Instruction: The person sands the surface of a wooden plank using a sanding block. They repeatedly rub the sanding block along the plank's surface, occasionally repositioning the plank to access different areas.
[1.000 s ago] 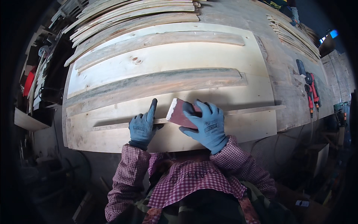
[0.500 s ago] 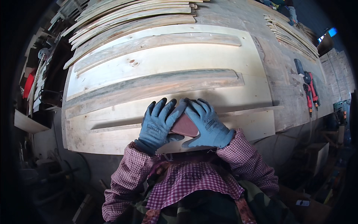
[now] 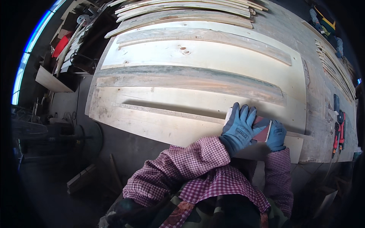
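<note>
A reddish-brown sanding block (image 3: 262, 133) rests on the upper edge of a narrow wooden strip (image 3: 167, 111), which stands on its side along the near part of a pale board (image 3: 148, 54). My left hand (image 3: 240, 130), in a blue-grey glove, lies over the block with its thumb across it and its fingers pointing away from me. Gloved the same way, my right hand (image 3: 276, 136) grips the block's right end with curled fingers. Part of the block and of the strip is hidden under both hands.
Two wider planks, a nearer one (image 3: 182, 78) and a farther one (image 3: 205, 35), lie flat beyond the strip. Long slats (image 3: 186, 15) are piled at the back, more slats (image 3: 334, 70) at the far right. Red-handled tools (image 3: 339, 129) lie on the right. Another person (image 3: 325, 24) is at the far right.
Both hands and the sanding block have moved right along the strip. My view has turned, so the table shows at a different angle. The right hand's fingers are now more curled.
</note>
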Motion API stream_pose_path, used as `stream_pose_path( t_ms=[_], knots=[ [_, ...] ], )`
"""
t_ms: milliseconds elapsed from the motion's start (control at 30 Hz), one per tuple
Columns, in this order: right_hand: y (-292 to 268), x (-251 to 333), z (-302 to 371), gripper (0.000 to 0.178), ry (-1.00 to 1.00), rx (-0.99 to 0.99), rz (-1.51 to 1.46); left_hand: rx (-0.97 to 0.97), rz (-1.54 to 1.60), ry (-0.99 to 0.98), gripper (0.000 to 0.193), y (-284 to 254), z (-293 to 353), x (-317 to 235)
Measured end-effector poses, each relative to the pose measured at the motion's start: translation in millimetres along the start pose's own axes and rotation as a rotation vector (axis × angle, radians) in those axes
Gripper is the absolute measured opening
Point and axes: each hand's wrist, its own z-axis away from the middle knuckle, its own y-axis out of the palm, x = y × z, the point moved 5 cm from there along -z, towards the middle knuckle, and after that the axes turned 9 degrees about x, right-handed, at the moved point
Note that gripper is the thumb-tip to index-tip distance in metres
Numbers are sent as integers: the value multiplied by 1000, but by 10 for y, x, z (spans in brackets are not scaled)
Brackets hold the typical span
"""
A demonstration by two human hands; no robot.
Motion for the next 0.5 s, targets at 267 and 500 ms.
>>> stream_pose_path(
  t_ms=[267,500],
  knots=[
    [-172,174,-19,37,-76,19,-63,-252,-100,-482,70,-272,1057,1190],
    [-162,242,-83,34,-55,63,-103,-123,-441,-1085,65,-519,2576,2694]
  ],
)
